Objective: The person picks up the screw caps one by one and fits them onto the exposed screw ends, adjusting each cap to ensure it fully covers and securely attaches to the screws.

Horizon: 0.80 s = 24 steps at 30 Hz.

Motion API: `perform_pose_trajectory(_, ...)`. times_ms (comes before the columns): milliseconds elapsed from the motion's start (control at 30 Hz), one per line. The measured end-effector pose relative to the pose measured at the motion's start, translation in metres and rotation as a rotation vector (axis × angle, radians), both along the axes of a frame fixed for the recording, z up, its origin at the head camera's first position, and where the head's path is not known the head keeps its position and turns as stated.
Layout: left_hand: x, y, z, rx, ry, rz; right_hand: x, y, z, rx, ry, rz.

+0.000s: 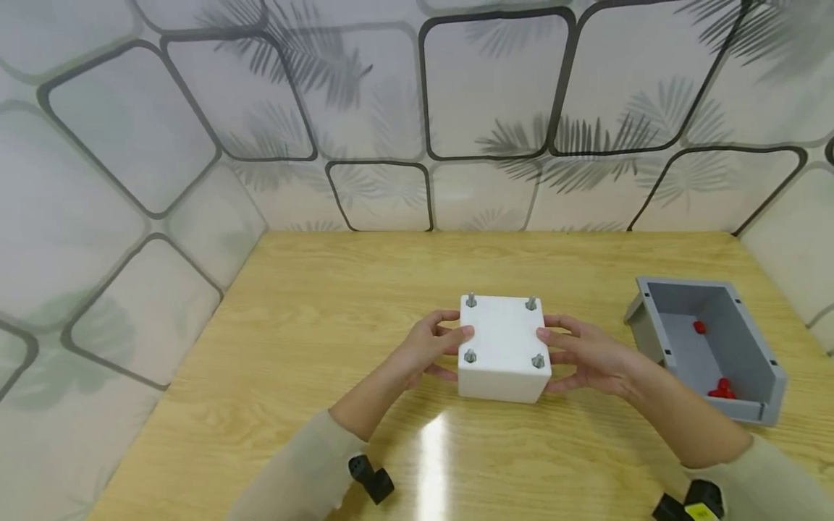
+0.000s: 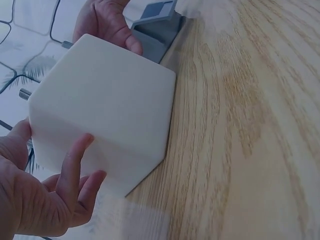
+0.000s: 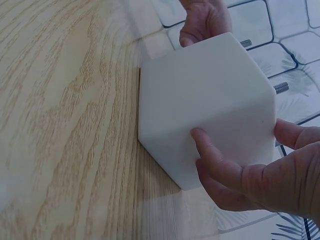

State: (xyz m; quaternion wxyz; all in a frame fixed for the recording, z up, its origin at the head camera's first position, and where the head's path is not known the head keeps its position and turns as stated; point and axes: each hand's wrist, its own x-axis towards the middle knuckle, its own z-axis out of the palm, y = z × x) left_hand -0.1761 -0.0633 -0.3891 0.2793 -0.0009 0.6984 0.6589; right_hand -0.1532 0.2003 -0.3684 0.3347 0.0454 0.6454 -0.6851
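Note:
A white block point(image 1: 502, 333) with rounded edges sits on the wooden table, several threaded metal bolts point(image 1: 470, 356) standing up from the corners of its top. My left hand point(image 1: 426, 346) holds its left side, thumb on the top edge and fingers spread along the side face. On the opposite side, my right hand point(image 1: 596, 356) holds it in the same way. From the left wrist, the block point(image 2: 105, 90) shows its near faces, with its lower edge along the tabletop. Two bolt ends point(image 3: 281, 88) stick out past the block in the right wrist view.
To the right stands a grey plastic bin point(image 1: 684, 347) with a small red piece point(image 1: 699, 327) toward its back and more red pieces point(image 1: 722, 389) near its front. A patterned white curtain point(image 1: 495, 87) borders the wooden table point(image 1: 339, 289) behind and at the sides.

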Motion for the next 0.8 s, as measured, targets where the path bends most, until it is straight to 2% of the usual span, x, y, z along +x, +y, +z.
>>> perform_pose_trajectory(267, 0.001, 0.005, -0.002, 0.023, 0.001, -0.031, 0.002, 0.006, 0.001, 0.028, -0.001, 0.001)
perform_pose_trajectory(800, 0.011, 0.01, -0.003, 0.026, 0.002, -0.014, 0.009, 0.014, -0.004, -0.009, 0.006, 0.01)
